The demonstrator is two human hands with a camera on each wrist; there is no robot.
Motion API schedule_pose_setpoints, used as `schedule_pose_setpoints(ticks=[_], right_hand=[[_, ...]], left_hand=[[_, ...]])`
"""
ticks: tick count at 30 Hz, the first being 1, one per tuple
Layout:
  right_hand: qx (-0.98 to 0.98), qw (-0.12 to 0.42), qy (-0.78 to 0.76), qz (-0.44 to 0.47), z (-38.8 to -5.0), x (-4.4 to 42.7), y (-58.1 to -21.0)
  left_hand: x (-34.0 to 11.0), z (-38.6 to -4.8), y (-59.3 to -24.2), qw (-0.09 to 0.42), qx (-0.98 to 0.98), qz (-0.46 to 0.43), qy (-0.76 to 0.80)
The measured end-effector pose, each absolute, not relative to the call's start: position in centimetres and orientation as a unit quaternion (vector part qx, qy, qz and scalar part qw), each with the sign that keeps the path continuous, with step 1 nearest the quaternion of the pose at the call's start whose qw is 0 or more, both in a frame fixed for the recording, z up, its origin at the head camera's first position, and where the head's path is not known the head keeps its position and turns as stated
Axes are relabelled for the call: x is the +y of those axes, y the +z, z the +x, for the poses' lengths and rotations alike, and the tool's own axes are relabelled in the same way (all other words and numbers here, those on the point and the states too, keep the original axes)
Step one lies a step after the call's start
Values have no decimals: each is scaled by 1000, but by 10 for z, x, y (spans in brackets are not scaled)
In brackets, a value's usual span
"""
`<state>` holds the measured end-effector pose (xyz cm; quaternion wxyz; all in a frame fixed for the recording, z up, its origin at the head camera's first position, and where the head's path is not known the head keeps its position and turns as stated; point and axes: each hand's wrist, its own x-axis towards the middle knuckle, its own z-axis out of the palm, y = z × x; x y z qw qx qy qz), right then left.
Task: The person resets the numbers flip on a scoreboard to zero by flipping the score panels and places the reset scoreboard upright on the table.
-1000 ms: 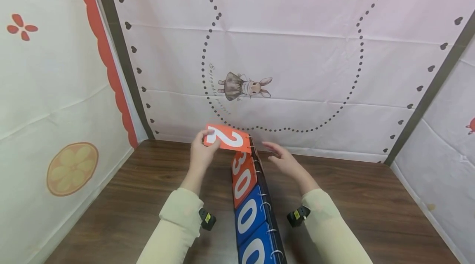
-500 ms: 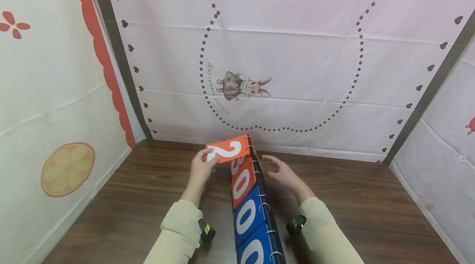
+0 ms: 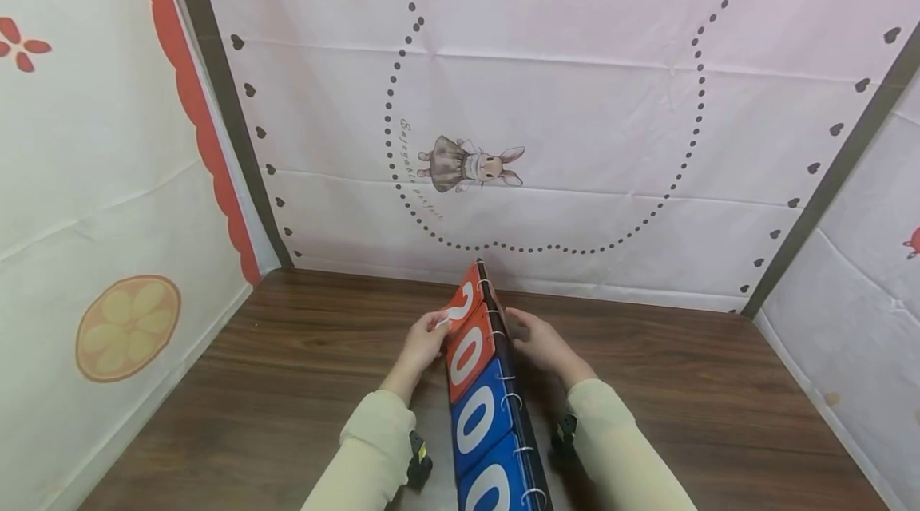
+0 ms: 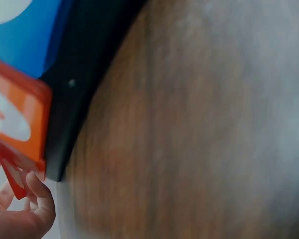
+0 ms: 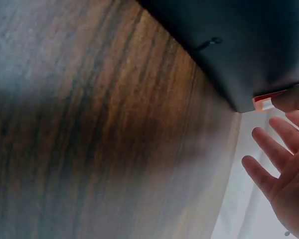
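Note:
A flip scoreboard with a black stand and ring-bound number cards runs away from me along the table. My left hand pinches the lower edge of the red "2" card, which lies slanted down the left face at the far end. In the left wrist view, finger and thumb of that hand meet at the card's edge. On the other side, my right hand is close against the stand. The right wrist view shows its fingers spread, the thumb beside a red card edge; contact cannot be told.
Nearer to me on the scoreboard are a red "0" card and blue "0" cards. The brown wooden table meets a pink-white patterned cloth at the back; cloth hangs on both sides too.
The red "2" card, held out level to the left before, has swung down onto the board's left face with my left hand. My right hand has drawn slightly closer to the stand.

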<state>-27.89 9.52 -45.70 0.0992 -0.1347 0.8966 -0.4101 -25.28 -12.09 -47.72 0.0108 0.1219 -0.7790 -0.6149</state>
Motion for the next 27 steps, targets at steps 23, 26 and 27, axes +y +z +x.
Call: schedule_pose_setpoints(ticks=[23, 26, 27], right_hand=[[900, 35, -416, -124, -285, 105, -465], [868, -45, -486, -95, -291, 111, -458], [849, -60, -519, -83, -293, 113, -454]], left_hand=[[-120, -248, -468, 0, -838, 97, -537], [-122, -250, -458, 36, -834, 91, -543], [-123, -252, -453, 54, -832, 86, -545]])
